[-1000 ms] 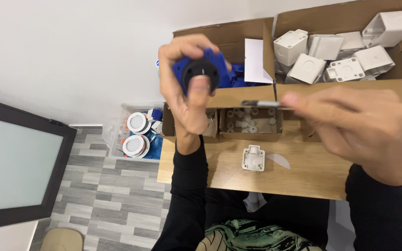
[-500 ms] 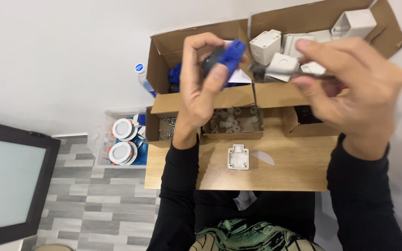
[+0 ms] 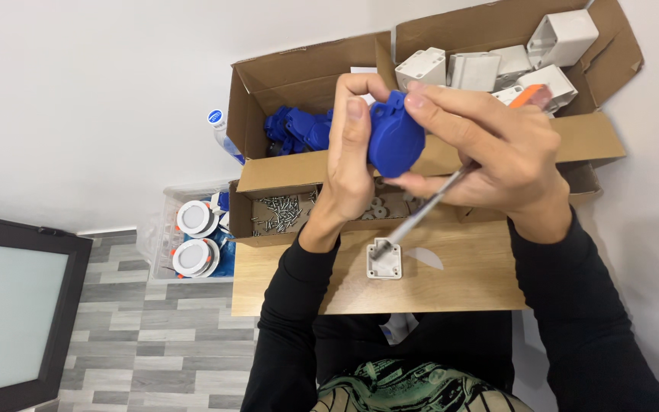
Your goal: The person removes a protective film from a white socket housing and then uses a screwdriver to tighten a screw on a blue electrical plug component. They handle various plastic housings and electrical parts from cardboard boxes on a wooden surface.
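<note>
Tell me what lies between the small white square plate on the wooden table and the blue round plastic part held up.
Head view: a shallow cardboard tray of screws lies between white plate and blue part.

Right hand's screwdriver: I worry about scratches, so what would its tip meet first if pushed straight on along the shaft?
Probably the small white square plastic part on the wooden table; the tip points down at it, though depth is unclear.

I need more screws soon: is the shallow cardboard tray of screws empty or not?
Not empty: the shallow cardboard tray holds a heap of small metal screws.
</note>
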